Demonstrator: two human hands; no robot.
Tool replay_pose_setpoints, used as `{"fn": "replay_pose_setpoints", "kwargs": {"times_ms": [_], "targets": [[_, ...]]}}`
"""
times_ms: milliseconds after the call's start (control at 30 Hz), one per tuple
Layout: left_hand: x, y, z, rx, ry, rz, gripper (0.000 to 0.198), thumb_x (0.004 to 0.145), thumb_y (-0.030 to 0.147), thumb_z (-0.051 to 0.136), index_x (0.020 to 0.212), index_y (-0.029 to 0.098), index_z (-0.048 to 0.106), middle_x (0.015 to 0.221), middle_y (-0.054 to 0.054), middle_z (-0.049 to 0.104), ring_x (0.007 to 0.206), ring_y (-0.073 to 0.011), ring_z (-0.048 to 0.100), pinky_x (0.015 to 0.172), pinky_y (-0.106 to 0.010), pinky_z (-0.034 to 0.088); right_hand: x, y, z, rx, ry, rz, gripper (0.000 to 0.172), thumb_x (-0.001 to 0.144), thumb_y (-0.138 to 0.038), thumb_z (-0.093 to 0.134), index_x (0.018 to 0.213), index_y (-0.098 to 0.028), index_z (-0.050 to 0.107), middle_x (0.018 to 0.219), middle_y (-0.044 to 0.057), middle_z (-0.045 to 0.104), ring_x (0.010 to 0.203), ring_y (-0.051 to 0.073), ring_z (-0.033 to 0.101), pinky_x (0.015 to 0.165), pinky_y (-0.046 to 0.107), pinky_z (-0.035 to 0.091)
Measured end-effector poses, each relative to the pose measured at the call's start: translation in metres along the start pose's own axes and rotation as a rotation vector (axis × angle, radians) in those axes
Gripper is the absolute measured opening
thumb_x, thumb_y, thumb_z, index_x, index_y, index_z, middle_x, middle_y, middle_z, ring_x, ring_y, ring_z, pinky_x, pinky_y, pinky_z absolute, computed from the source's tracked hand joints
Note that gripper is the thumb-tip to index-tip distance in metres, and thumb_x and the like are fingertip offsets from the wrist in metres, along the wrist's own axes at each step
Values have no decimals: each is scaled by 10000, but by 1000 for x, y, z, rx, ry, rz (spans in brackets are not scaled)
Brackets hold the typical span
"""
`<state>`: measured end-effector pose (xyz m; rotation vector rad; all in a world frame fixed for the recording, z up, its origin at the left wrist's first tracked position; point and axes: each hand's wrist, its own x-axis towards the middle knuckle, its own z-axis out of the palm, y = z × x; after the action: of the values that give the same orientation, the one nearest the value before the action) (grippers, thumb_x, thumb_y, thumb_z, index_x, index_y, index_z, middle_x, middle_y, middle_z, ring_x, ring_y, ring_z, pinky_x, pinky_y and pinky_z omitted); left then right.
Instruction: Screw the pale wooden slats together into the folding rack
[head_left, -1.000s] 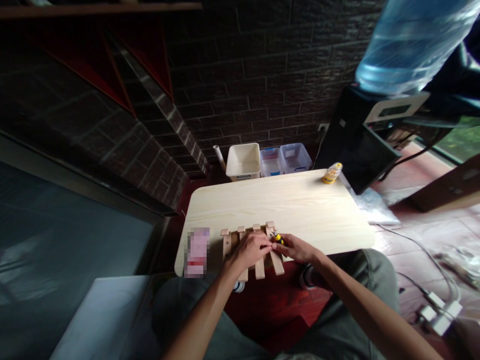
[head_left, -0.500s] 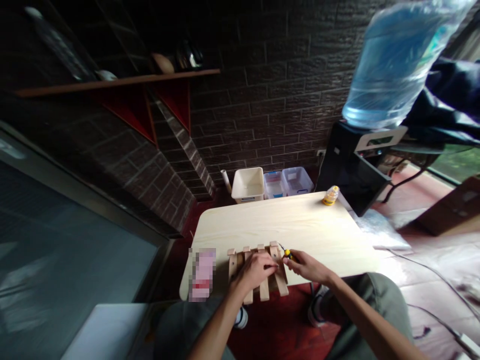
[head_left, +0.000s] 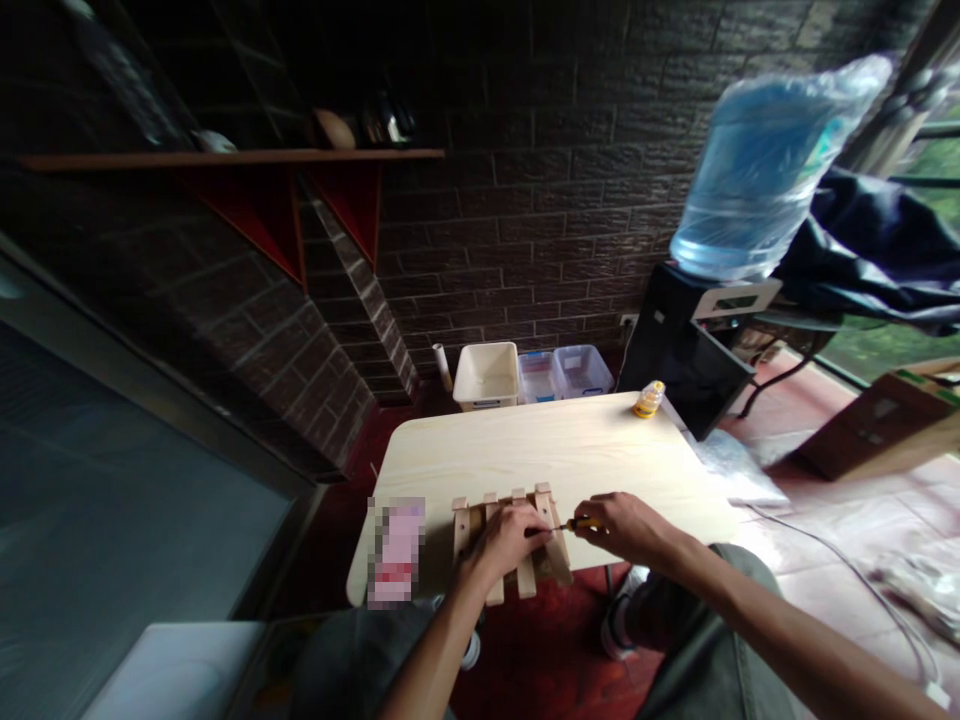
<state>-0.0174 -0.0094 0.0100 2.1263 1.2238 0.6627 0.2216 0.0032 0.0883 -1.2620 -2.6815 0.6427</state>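
Note:
A small slatted wooden frame (head_left: 523, 577) lies at the front edge of the pale table, its slats reaching past the edge. My left hand (head_left: 511, 537) rests across the slats with its fingers pinched together beside the right-hand slat. Whatever they pinch is too small to make out. In my right hand (head_left: 624, 522) is a screwdriver (head_left: 583, 523) with a yellow and black handle, held level. Its shaft points left, and the tip is at my left fingertips.
The pale table (head_left: 495, 440) carries a small yellow-based clear container (head_left: 649, 400) at its far right corner and a blurred pink item (head_left: 399, 550) at left. Plastic bins (head_left: 486, 374) stand behind it. A water dispenser (head_left: 679, 340) is at the right.
My right hand has turned the screwdriver from pointing up and left to level, bringing its tip to my left fingertips. My left hand stays on the slats. The camera view has shifted slightly.

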Motion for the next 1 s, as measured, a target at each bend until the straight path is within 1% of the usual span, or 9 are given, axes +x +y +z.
{"fn": "replay_pose_setpoints", "kwargs": {"times_ms": [167,400,667,833,1000], "targets": [[-4,-3,1,-5,21,-9,122,814,258,654,895,202,726,909,-33,704,850,-161,632,775,-268,487,14,-8,0,-134,-8,-50,234,890,-348,488,944,-215,673,846,62,704,764,182,642,675,261,412],[-5,-6,3,-20,36,5,110,809,228,650,886,205,724,899,-27,701,839,-160,628,747,-260,477,21,-15,-2,-266,-37,-100,213,867,-307,495,920,-201,673,823,65,699,729,183,638,644,263,412],[-4,-4,3,-25,29,-9,97,799,268,669,834,195,722,874,-26,709,804,-146,626,734,-245,472,29,-27,-7,-346,-54,-145,177,849,-235,500,863,-179,668,791,77,685,697,174,632,601,246,393],[-3,-1,0,-32,29,3,79,803,259,663,814,203,718,860,-14,709,809,-141,631,729,-234,469,31,-28,-7,-359,-56,-157,174,852,-223,493,860,-183,663,781,69,680,683,164,621,570,240,373],[-3,1,-2,-18,11,15,114,814,298,651,801,207,718,862,-14,708,805,-146,632,701,-227,459,35,-27,-5,-403,-78,-199,159,849,-216,502,875,-187,657,779,59,671,645,155,599,538,245,358]]}}
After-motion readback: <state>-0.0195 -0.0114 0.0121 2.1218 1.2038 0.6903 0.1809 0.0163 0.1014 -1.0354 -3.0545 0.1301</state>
